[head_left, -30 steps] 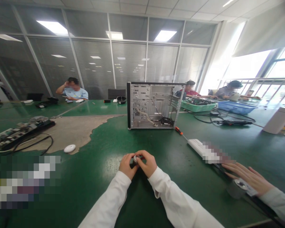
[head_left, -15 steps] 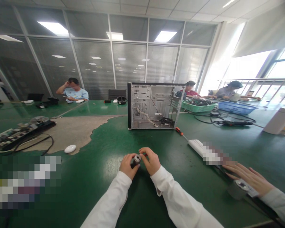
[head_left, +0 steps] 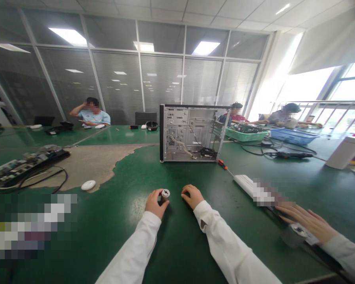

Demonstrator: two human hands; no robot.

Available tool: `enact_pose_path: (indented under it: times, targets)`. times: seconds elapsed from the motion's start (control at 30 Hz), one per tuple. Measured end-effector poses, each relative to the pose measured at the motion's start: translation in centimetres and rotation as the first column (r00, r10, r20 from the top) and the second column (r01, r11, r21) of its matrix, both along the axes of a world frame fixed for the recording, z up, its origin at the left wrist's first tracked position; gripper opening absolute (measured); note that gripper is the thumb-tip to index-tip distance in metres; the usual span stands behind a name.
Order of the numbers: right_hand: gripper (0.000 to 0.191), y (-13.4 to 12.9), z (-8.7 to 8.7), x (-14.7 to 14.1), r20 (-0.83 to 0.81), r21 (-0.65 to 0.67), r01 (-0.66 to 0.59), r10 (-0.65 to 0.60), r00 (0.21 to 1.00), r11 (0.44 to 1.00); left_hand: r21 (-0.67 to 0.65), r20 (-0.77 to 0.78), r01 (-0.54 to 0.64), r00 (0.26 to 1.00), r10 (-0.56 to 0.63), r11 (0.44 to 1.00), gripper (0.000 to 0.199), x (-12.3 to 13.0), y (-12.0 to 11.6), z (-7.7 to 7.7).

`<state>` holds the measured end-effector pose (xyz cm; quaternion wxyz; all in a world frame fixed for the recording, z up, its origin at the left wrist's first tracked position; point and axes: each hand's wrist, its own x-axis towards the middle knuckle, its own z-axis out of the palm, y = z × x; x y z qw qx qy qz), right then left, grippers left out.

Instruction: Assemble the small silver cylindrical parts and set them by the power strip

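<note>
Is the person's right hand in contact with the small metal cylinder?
Apart. The head view shows a strip of green tabletop between the right hand and the metal cylinder, which the left hand grips.

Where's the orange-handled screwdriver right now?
In the head view, the screwdriver lies right of centre on the green table, between the open computer case's lower right corner and the long white strip, farther off than the right hand.

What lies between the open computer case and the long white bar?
An orange-handled screwdriver, slanting from beside the case toward the near end of the bar, in the head view.
</note>
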<state>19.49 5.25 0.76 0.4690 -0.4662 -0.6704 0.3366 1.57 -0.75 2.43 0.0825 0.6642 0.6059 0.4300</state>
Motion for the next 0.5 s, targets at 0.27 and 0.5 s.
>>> enact_pose_path:
  times: [0.27,0.5]
  targets:
    - [0.017,2.9,-0.7,2.6,-0.43,-0.273,0.134,-0.245,0.869,0.953,-0.088,0.09,0.017,0.996,-0.009,0.996,0.034,-0.3,0.1,-0.3]
    - [0.01,3.5,-1.2,3.9,-0.663,-0.423,0.036,-0.336,0.668,0.905,-0.162,0.063,0.014,0.998,-0.004,0.987,0.043,-0.3,0.6,-0.9]
